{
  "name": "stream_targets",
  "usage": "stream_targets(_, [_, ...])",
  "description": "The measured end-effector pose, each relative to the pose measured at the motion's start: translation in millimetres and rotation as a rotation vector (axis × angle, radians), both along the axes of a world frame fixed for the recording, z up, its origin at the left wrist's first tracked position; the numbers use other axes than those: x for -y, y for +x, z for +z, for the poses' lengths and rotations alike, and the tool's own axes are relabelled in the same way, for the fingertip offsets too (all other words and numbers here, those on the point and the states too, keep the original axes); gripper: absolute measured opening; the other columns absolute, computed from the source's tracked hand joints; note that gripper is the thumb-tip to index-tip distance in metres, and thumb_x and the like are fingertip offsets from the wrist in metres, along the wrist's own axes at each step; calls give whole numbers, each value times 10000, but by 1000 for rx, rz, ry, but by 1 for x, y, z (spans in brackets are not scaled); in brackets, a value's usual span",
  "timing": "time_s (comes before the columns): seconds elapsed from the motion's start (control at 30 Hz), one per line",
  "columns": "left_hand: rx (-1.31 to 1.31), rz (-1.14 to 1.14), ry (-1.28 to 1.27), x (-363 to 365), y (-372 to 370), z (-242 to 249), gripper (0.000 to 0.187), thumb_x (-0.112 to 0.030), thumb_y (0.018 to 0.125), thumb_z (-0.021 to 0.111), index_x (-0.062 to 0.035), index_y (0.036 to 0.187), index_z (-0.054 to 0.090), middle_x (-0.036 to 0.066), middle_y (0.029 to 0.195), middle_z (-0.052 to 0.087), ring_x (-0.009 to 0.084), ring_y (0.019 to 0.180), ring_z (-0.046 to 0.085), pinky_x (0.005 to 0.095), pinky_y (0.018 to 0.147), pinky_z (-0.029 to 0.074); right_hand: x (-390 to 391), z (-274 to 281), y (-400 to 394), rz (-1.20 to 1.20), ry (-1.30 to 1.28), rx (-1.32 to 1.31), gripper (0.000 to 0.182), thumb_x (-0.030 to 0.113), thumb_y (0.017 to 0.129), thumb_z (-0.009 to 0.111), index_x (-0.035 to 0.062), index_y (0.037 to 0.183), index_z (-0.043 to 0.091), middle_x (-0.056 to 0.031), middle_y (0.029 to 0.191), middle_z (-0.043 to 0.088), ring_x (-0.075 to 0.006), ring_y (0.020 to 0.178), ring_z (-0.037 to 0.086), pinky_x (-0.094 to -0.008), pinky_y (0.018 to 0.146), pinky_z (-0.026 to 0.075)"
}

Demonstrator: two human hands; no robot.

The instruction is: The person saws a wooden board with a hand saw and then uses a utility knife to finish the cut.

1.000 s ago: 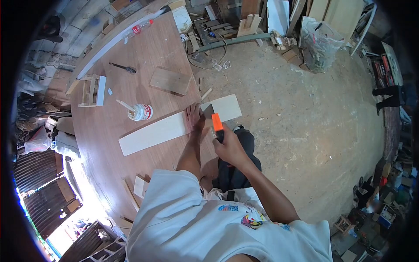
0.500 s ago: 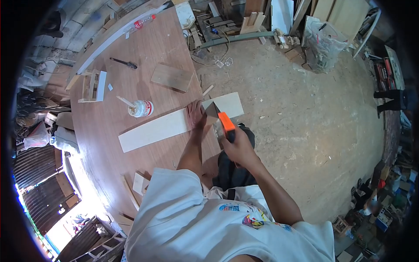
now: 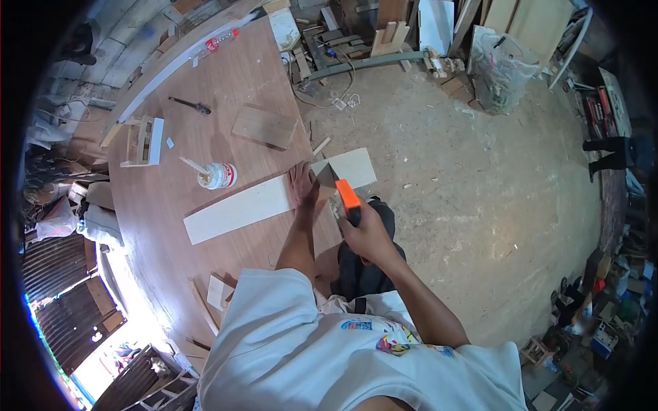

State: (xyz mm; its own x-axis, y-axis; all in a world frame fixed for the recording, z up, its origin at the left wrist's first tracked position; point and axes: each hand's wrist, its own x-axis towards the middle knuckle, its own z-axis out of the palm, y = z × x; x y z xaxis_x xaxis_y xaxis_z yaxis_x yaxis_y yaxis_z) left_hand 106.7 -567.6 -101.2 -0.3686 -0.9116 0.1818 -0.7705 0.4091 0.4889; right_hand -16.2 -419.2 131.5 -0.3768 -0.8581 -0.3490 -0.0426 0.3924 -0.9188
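A long pale board [image 3: 240, 208] lies across the right edge of the wooden table [image 3: 171, 260], its right end sticking out over the floor. My left hand [image 3: 301, 184] presses flat on the board beside the table edge. My right hand [image 3: 365, 231] is wrapped round the orange and black handle of a handsaw [image 3: 348, 196]. The saw blade meets the board just right of my left hand, over the table's edge. Part of the blade is hidden below the board.
On the table are a brown wood block [image 3: 264, 126], a white jar [image 3: 219, 175] with a stick in it, a dark tool [image 3: 190, 105], a small wooden frame [image 3: 144, 142] and a plastic bottle [image 3: 218, 42]. A clear bag [image 3: 502, 72] stands on the floor. A person's legs [image 3: 610, 155] show far right.
My right hand and the saw have shifted slightly left in view. The whole view has also shifted a little. My left hand remains on the board.
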Motion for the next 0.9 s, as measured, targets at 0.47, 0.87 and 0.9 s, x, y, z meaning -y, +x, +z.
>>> stream_targets(0.47, [-29, -2, -15, 0, -2, -2, 241, -126, 902, 522, -37, 1097, 632, 121, 1172, 601, 318, 1163, 519, 430, 1050, 388, 2, -2, 1, 19, -49, 27, 182, 41, 838, 553, -4, 1011, 518, -88, 747, 524, -160, 705, 520, -333, 661, 455])
stream_targets(0.87, [-53, 10, -65, 5, -7, -6, 214, -138, 905, 518, -34, 1052, 634, 116, 1130, 613, 322, 1112, 540, 442, 1016, 402, -22, 43, 5, 24, -31, 25, 273, 50, 848, 571, -25, 1111, 560, -114, 752, 582, -186, 684, 547, -353, 640, 467])
stream_targets(0.9, [-15, 4, -81, 4, -4, -8, 213, -140, 907, 518, -36, 1051, 635, 114, 1125, 616, 320, 1107, 542, 442, 1009, 404, -23, 22, 8, -18, -91, -1, 283, 51, 848, 572, -28, 1119, 561, -118, 740, 581, -189, 671, 536, -358, 636, 467])
